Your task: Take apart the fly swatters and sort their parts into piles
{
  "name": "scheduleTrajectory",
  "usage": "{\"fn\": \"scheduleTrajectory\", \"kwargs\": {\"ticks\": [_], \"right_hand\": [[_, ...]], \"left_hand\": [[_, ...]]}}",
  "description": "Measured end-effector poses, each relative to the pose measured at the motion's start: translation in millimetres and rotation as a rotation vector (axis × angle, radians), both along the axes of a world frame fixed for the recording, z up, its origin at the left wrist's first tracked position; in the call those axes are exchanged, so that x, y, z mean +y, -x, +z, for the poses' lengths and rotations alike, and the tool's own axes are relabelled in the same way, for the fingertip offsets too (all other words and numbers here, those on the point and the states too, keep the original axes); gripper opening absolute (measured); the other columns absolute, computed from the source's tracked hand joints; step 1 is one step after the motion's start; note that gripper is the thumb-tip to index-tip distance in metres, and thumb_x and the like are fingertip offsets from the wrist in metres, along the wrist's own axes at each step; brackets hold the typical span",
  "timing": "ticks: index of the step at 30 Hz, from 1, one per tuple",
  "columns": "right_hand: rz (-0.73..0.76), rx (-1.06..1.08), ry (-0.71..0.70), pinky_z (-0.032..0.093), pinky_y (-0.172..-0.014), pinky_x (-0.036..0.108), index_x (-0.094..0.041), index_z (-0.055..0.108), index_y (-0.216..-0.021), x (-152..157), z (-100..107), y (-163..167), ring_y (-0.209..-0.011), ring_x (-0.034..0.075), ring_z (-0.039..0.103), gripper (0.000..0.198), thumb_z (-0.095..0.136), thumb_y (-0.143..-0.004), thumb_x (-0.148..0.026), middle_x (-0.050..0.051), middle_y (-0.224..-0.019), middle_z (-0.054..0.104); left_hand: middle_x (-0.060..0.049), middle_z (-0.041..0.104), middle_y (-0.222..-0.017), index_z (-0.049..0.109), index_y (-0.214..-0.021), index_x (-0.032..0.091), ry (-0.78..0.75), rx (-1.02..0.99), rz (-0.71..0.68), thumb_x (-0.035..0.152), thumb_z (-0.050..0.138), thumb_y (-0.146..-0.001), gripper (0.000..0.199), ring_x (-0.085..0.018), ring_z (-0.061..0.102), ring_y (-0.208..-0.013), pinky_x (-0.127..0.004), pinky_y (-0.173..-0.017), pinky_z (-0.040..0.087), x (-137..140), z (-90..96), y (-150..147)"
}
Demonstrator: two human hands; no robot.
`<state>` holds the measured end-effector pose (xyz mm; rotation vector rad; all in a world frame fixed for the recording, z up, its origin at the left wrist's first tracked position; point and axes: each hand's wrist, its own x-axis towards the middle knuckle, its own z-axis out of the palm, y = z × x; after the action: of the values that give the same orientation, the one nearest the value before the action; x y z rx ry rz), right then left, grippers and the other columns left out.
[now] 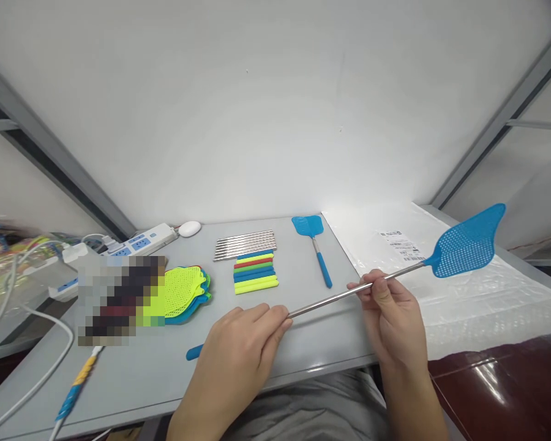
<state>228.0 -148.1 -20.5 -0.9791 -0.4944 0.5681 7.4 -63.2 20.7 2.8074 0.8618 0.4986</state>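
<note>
A blue fly swatter (pixel 469 242) with a telescopic metal rod stretches across my view, its perforated head up at the right. My left hand (pixel 245 343) wraps round its handle end, and the blue grip's tip pokes out to the left. Nearer the head, my right hand (pixel 390 312) pinches the rod between thumb and fingers. Beyond them a second, shorter blue fly swatter (pixel 324 269) lies on the table. Left of it are a row of coloured handle tubes (pixel 254 272), a row of metal rods (pixel 244 244), and a stack of swatter heads (pixel 181 291), yellow-green on top.
Power strips (pixel 151 240) and a white cable (pixel 57 324) occupy the left side of the grey table (pixel 156 373), beside a white oval object (pixel 190 229). A blurred patch (pixel 122 300) hides something there. White plastic packaging (pixel 445 300) with a label covers the right side. A wall stands behind.
</note>
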Motion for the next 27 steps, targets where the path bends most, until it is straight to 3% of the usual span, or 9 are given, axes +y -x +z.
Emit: {"fn": "scheduleTrajectory", "kwargs": {"ticks": [2, 7, 12, 18, 27], "right_hand": [[0.025, 0.011, 0.028, 0.046, -0.073, 0.029, -0.025, 0.074, -0.088, 2, -2, 7, -0.071, 0.012, 0.055, 0.018, 0.073, -0.078, -0.041, 0.001, -0.087, 0.062], [0.284, -0.064, 0.137, 0.044, -0.068, 0.027, -0.024, 0.074, -0.090, 7, -11, 42, -0.068, 0.013, 0.055, 0.017, 0.071, -0.082, -0.038, 0.001, -0.076, 0.063], [0.238, -0.179, 0.129, 0.042, -0.068, 0.026, -0.025, 0.074, -0.087, 3, -9, 41, -0.069, 0.012, 0.054, 0.012, 0.069, -0.083, -0.035, 0.001, -0.082, 0.064], [0.079, -0.102, 0.073, 0.043, -0.071, 0.029, -0.023, 0.073, -0.077, -5, -1, 16, -0.074, 0.014, 0.056, 0.015, 0.071, -0.081, -0.038, 0.003, -0.086, 0.064], [0.227, -0.110, 0.132, 0.043, -0.072, 0.030, -0.025, 0.071, -0.100, 1, -5, 28, -0.071, 0.015, 0.055, 0.022, 0.068, -0.084, -0.040, -0.001, -0.068, 0.058]], "left_hand": [[0.001, 0.061, -0.074, 0.060, -0.093, 0.026, -0.010, -0.009, 0.017, 0.035, 0.037, -0.100, 0.026, -0.018, 0.053, -0.065, -0.031, -0.062, 0.035, -3, -1.8, -3], [0.000, 0.060, -0.072, 0.059, -0.088, 0.025, 0.011, 0.032, 0.014, 0.033, 0.034, -0.100, 0.029, -0.018, 0.054, -0.064, -0.031, -0.061, 0.036, -8, -5.0, -14], [0.001, 0.066, -0.082, 0.059, -0.101, 0.028, 0.095, -0.003, -0.072, 0.035, 0.036, -0.101, 0.024, -0.017, 0.060, -0.072, -0.029, -0.067, 0.041, 0, -3.2, -8], [0.000, 0.072, -0.094, 0.063, -0.104, 0.026, 0.090, -0.055, -0.073, 0.035, 0.041, -0.099, 0.024, -0.017, 0.066, -0.081, -0.026, -0.074, 0.046, 9, 1.2, 9], [-0.002, 0.069, -0.081, 0.065, -0.097, 0.024, 0.016, -0.106, -0.019, 0.033, 0.040, -0.099, 0.026, -0.016, 0.064, -0.072, -0.026, -0.066, 0.045, 0, -4.7, -6]]}}
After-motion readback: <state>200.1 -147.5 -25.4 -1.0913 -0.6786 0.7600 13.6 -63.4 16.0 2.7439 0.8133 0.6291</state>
